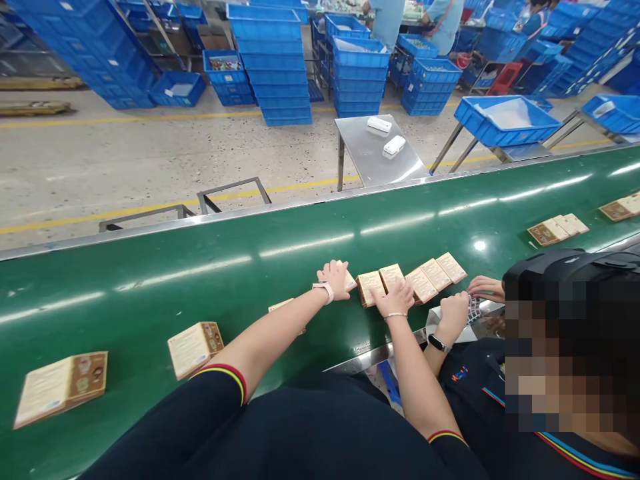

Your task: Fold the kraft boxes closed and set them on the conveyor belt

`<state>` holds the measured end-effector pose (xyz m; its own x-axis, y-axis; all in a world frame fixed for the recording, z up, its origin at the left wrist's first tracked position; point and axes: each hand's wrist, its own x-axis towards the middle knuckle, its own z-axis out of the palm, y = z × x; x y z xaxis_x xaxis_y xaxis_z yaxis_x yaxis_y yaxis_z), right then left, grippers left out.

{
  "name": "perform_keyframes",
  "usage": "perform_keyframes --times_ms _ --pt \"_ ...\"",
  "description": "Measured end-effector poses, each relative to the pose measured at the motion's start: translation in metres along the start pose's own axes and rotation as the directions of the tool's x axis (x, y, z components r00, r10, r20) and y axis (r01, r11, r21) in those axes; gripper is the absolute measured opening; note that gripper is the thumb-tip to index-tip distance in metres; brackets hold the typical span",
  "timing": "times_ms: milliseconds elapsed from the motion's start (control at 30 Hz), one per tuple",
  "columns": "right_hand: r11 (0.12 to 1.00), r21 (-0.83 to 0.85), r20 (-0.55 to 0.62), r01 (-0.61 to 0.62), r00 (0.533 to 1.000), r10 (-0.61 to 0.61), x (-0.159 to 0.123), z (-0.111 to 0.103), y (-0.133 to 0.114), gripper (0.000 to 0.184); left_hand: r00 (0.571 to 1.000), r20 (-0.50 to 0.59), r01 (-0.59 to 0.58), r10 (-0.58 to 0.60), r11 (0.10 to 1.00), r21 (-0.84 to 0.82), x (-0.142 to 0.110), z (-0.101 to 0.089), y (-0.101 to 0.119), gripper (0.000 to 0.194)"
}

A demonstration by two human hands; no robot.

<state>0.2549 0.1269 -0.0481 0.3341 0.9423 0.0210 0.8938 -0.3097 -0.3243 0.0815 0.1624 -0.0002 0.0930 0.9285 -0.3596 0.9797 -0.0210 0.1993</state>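
A row of small cream-and-brown printed boxes lies on the green conveyor belt. My left hand [335, 280] reaches over the box [349, 281] at the row's left end, its fingers curved over it and hiding most of it. Beside it, my right hand [396, 300] rests with spread fingers across two neighbouring boxes, one box [370, 287] at its thumb and another box [391, 274] under its fingertips. Further right in the row are several more boxes [435, 273]. Another box [281, 305] is partly hidden behind my left forearm.
More boxes [195, 348] are spaced along the green belt [150, 287]. At my right, a co-worker's hands [454, 313] are near a white-and-dark gridded item. Beyond the belt stand a metal table [370, 150] with two white objects, a blue crate [507, 121] and stacked blue crates [275, 67].
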Motion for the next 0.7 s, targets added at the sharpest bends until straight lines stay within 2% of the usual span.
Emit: perform_keyframes --times_ms 100,167,233,333,467,600,667,700 --pt "0.998 -0.048 0.185 -0.038 0.982 0.046 0.018 -0.017 0.007 0.093 0.975 0.088 -0.205 0.204 0.979 -0.002 -0.018 0.017 0.005 0.115" --pt "0.997 -0.077 0.272 -0.006 0.962 0.027 0.02 -0.023 0.01 0.092 0.958 0.119 -0.262 0.261 0.965 -0.007 -0.031 0.029 0.007 0.118" --pt "0.996 -0.082 0.309 0.037 0.951 -0.01 0.016 -0.027 0.011 0.09 0.952 0.124 -0.279 0.278 0.96 -0.014 -0.042 0.039 0.008 0.118" --pt "0.994 -0.046 0.343 0.094 0.936 -0.073 0.009 -0.028 0.009 0.097 0.958 0.121 -0.258 0.258 0.966 -0.02 -0.049 0.041 0.005 0.118" --pt "0.992 0.005 0.375 0.123 0.92 -0.115 0.006 -0.022 0.001 0.111 0.979 0.102 -0.178 0.177 0.984 -0.002 -0.054 0.031 -0.009 0.118" --pt "0.969 0.119 0.396 0.215 0.885 -0.245 -0.003 -0.004 -0.004 0.103 0.981 0.086 -0.174 0.175 0.985 -0.016 -0.076 0.032 -0.03 0.112" --pt "0.952 0.2 0.386 0.231 0.875 -0.293 -0.012 0.009 -0.005 0.097 0.987 0.017 -0.158 0.159 0.987 -0.041 -0.094 0.037 -0.046 0.111" --pt "0.942 0.244 0.38 0.229 0.871 -0.31 -0.016 0.015 -0.004 0.095 0.992 -0.051 -0.115 0.113 0.992 -0.058 -0.104 0.039 -0.056 0.108"
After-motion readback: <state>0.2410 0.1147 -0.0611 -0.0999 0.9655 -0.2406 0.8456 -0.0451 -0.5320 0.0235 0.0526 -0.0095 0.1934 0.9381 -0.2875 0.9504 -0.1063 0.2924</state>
